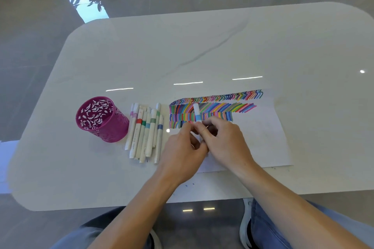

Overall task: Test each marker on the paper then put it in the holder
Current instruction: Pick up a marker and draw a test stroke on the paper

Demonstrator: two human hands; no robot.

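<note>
White plastic with a pale blue band: that is the marker (197,114) I hold in the lower middle of the frame. My left hand (183,147) and right hand (224,141) meet around its lower end, fingers of both curled and pinching it. The upper end stands clear of my fingertips, over the rows of coloured strokes. My fingers hide the lower end, so I cannot tell whether the cap is on or off.

If I pull hard, the cap may jump free, and on this glossy top it would roll away. A bare tip this close to my fingers could ink them, or the table (222,42); small blue specks already show near its front edge. Neither hand pins the paper (263,137), a thin white sheet on slick stone, so a firm stroke might slide or crease it.

Left of the sheet, the other markers (145,133) lie side by side, round, smooth white barrels with coloured bands. A careless wrist would set them rolling. Further left stands the holder (101,119), a magenta cup of cut-out metal, upright. It looks light, and a marker dropped against its rim could tip it.

The table is pale polished marble with grey veins and rounded corners, and it mirrors the ceiling lights.
</note>
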